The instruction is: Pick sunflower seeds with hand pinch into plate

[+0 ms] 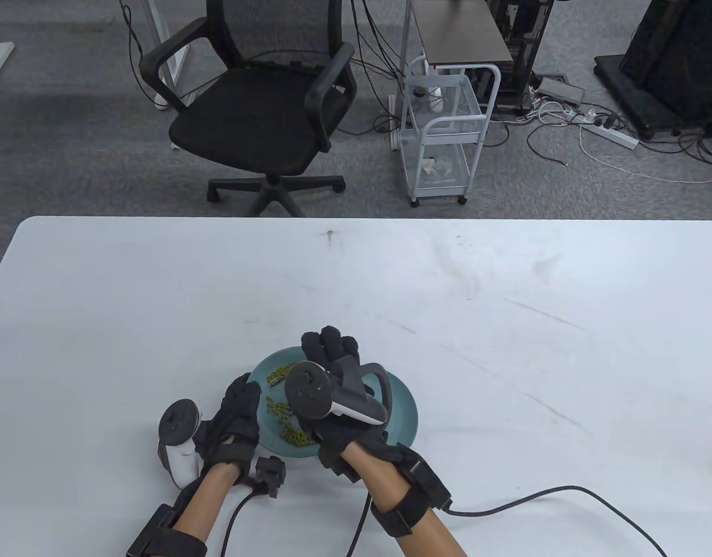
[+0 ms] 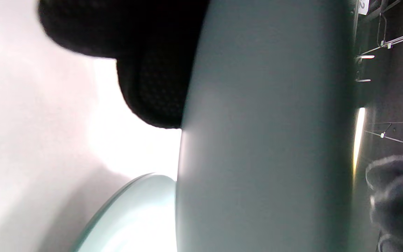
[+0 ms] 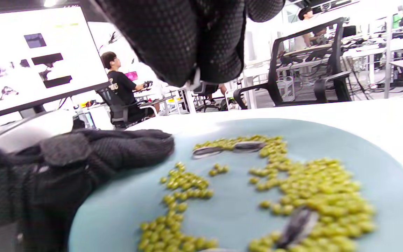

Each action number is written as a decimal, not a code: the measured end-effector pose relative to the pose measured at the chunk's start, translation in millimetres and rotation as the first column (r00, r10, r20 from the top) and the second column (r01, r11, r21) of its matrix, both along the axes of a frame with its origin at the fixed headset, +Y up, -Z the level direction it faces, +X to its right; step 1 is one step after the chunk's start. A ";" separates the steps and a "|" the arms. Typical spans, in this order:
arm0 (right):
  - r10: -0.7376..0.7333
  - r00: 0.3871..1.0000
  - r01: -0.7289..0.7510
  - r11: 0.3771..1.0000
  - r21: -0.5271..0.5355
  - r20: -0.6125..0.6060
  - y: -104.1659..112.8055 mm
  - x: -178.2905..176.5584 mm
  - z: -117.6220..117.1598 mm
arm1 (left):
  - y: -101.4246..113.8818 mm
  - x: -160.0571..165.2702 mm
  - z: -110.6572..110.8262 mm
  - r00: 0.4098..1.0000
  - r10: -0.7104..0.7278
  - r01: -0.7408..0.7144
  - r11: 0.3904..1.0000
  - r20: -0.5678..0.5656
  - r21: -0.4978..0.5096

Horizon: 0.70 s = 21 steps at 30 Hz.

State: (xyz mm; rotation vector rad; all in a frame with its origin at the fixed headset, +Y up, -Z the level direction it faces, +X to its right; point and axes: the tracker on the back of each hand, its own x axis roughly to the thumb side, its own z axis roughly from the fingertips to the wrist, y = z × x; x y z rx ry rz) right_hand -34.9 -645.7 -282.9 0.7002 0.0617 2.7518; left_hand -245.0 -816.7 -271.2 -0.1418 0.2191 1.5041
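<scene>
Near the bottom centre of the table view, a teal plate (image 1: 403, 413) sits on the white table (image 1: 507, 325), and both gloved hands work at it. The right wrist view shows the plate (image 3: 222, 217) strewn with small green beans (image 3: 313, 189), among which lie at least three striped sunflower seeds: two end to end in the upper middle of the frame (image 3: 229, 148) and one at the lower right, half buried in beans (image 3: 297, 224). Judged from this, the sorting is only partly done: seeds remain mixed with the beans, and no second plate appears in any view, so where picked seeds go cannot be told. The right hand (image 1: 333, 371) hovers over the plate with its fingers curled downward; in the right wrist view its fingertips (image 3: 201, 45) press together at the top of the frame, with a small pale sliver at their tip (image 3: 193, 81) that looks like a pinched seed, though it is too small to be sure. The left hand (image 1: 237, 415) rests at the plate's left rim, fingers lying along the edge as if steadying it; the left wrist view shows only a dark fingertip (image 2: 149, 87) against the plate's blurred wall (image 2: 268, 140), so whether it actually grips cannot be told.
</scene>
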 end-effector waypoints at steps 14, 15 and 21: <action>0.012 0.985 0.004 0.996 -0.094 0.175 -54.7 73.0 -24.0 | 1.4 -6.5 0.2 0.999 -0.009 0.009 1.000 -0.032 -0.009; 0.025 0.982 -0.003 0.993 -0.118 0.185 -61.6 74.2 -27.3 | 1.5 -6.6 0.2 0.999 -0.009 0.008 1.000 -0.032 -0.009; 0.095 0.973 -0.044 0.971 -0.233 0.211 -102.0 74.4 -47.7 | 0.8 -6.3 0.0 0.999 -0.012 0.011 1.000 -0.030 -0.011</action>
